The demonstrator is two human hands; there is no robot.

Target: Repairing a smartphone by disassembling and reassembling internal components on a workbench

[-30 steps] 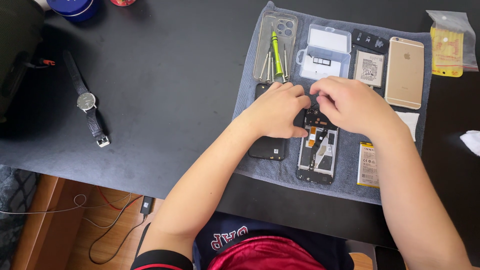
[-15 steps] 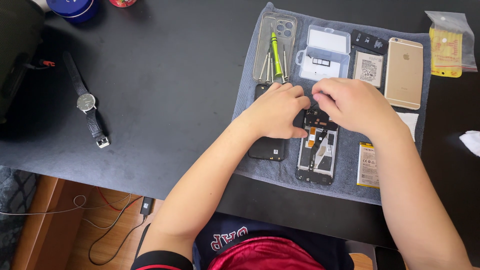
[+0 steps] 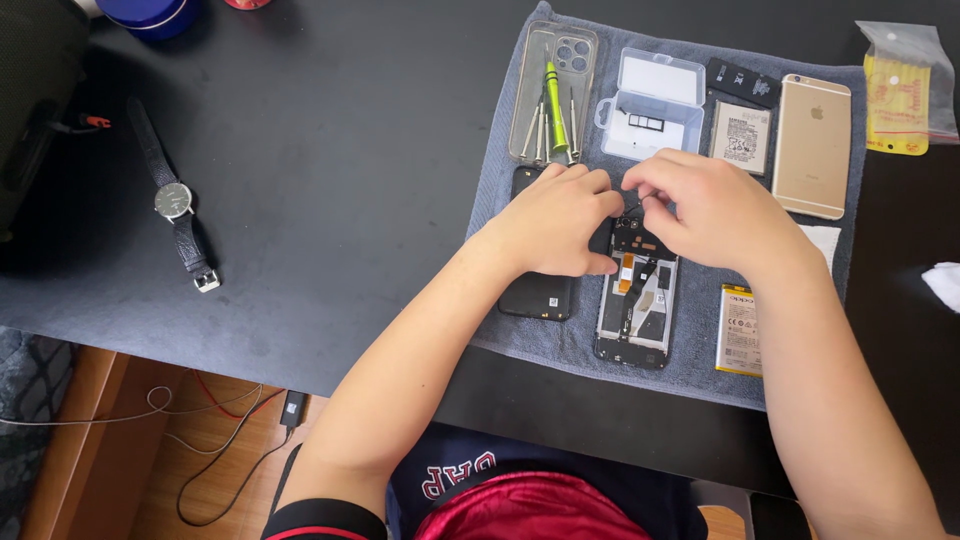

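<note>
Resting on a grey towel (image 3: 520, 330), the opened phone chassis (image 3: 636, 310) sits at 6 o'clock of a clear plastic box (image 3: 650, 105) holding small trays, while left hand (image 3: 560, 222) and right hand (image 3: 712, 210) pinch narrowly at its top edge.
</note>
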